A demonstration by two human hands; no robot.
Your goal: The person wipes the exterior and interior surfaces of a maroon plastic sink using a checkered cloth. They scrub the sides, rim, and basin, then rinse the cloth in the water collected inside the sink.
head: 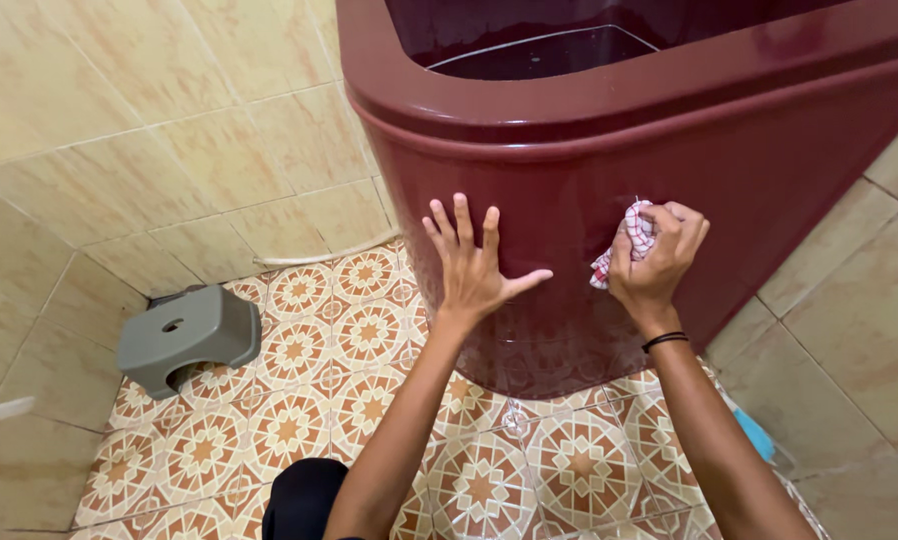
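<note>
Presently, right hand [657,262] fingers clamp a checked cloth [629,240] against the maroon tub [589,150] wall. Left hand [472,268] (fingers spread) braces flat just beside it.

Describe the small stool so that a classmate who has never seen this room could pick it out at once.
Start at the big dark red tub that the left hand rests on. Look left across the patterned floor tiles to the corner by the beige wall. The stool there is low, grey plastic, with a hole in its top.
</note>
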